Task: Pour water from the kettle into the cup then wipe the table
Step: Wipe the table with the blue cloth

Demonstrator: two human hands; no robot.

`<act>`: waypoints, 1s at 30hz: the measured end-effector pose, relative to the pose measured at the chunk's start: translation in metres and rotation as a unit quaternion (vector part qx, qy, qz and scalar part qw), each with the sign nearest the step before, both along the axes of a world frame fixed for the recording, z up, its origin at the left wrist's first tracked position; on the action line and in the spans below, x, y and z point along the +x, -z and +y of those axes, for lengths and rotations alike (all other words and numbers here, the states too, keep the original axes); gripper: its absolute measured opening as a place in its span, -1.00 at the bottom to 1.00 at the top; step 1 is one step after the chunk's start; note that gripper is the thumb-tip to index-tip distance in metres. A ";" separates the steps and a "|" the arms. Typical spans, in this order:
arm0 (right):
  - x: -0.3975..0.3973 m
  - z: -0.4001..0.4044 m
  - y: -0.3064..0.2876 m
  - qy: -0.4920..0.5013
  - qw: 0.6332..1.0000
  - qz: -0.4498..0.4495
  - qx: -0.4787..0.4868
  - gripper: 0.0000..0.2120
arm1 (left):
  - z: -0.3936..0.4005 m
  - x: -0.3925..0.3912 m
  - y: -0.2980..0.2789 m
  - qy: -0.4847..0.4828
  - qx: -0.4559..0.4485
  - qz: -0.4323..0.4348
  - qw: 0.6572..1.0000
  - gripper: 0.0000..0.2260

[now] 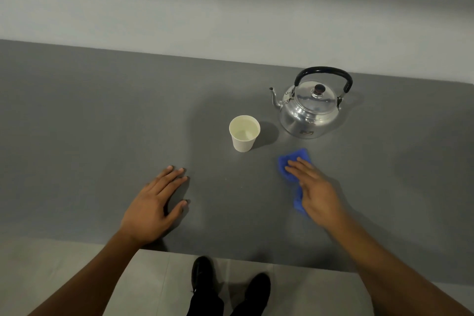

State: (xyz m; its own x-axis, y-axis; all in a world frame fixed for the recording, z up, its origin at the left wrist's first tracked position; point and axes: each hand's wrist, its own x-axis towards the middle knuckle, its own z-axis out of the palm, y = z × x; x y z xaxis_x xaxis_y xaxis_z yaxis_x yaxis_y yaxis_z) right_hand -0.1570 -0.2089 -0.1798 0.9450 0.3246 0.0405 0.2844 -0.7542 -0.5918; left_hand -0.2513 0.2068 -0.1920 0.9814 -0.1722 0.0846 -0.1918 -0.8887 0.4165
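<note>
A shiny metal kettle [311,108] with a black handle stands upright on the grey table [102,115], spout pointing left. A white paper cup [244,133] holding water stands just left and in front of it. My right hand [314,187] lies flat on a crumpled blue cloth [295,159], pressing it to the table in front of the kettle; the hand is motion-blurred. My left hand [156,202] rests palm down on the table near the front edge, fingers spread, holding nothing.
The table's front edge [230,260] runs just below my hands, with pale floor and my dark shoes [230,282] beneath. A light wall rises behind the table's far edge.
</note>
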 end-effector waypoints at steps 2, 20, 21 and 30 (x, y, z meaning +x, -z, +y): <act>0.023 0.019 -0.001 0.026 1.000 0.015 -0.004 -0.48 | 0.001 0.000 0.001 0.000 0.002 0.001 1.000 -0.45; 0.041 0.056 -0.008 0.048 0.999 -0.005 -0.010 -0.54 | 0.003 0.002 0.004 0.004 0.006 0.004 1.000 -0.45; 0.040 0.062 -0.007 0.047 0.999 0.004 -0.004 -0.54 | 0.003 0.002 0.005 0.005 0.006 0.005 1.000 -0.45; -0.034 0.016 -0.009 -0.035 0.999 0.025 0.033 -0.49 | 0.002 0.003 0.005 0.001 0.006 0.011 1.000 -0.45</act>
State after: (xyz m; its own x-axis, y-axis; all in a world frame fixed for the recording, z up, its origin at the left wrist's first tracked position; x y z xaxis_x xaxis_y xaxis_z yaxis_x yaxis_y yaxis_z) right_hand -0.1909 -0.1928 -0.1706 0.9212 0.3887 0.0181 0.3049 -0.6922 -0.6541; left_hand -0.2486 0.2088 -0.1967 0.9828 -0.1741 0.0618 -0.1840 -0.8935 0.4096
